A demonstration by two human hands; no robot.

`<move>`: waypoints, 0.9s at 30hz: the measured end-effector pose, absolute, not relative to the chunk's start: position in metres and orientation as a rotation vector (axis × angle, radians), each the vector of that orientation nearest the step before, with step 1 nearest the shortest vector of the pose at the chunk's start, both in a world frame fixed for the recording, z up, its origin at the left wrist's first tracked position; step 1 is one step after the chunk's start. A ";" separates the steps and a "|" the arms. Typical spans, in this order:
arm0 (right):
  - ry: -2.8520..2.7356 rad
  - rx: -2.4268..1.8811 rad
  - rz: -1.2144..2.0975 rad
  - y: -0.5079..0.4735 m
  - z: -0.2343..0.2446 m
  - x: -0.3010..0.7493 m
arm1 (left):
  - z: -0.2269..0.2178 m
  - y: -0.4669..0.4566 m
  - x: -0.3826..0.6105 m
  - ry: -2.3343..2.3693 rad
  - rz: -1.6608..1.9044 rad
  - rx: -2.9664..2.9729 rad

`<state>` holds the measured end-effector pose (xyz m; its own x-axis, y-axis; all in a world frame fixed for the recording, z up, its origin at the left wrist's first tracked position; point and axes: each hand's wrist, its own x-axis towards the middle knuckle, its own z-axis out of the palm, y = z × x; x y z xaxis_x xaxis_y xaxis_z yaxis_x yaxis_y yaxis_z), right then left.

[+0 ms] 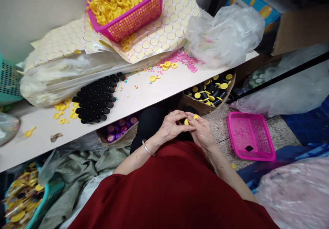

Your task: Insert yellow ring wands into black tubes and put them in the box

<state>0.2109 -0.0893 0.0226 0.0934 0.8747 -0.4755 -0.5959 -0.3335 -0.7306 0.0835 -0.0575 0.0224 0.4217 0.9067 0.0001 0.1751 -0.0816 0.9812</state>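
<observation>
In front of my red top, my left hand [171,124] and my right hand [202,129] meet around a small black container with yellow plastic parts [187,121]. Fingers of both hands are closed on it and cover most of its body. One yellow bit shows between the thumbs, another at my right fingertips. On the bench [144,95] stands a block of black containers [95,99], packed side by side. Loose yellow ring-shaped pieces [153,79] lie near it. A cardboard box [200,109] beyond my hands holds black containers with yellow tops [212,90].
A pink basket [133,20] heaped with yellow pieces sits on printed sheets [167,34]. Pink beads [189,61] are scattered by a clear plastic bag [223,34]. A pink tray [252,133] stands on the floor at right. Purple items [120,126] fill a box under the bench.
</observation>
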 end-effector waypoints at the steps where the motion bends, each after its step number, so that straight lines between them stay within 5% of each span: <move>1: -0.321 -1.145 1.557 -0.089 0.021 0.210 | 0.021 -0.058 0.084 0.991 0.804 1.474; 10: -0.420 -1.223 1.522 -0.091 0.003 0.214 | 0.011 -0.062 0.088 1.018 0.565 1.164; 27: -0.610 -1.345 1.630 -0.090 0.009 0.221 | 0.018 -0.064 0.084 1.167 0.647 1.230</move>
<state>0.2208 -0.0898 0.0093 0.0055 0.8686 -0.4955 -0.3302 -0.4661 -0.8208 0.0837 -0.0645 0.0179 0.3291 0.8869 -0.3243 0.1951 0.2721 0.9423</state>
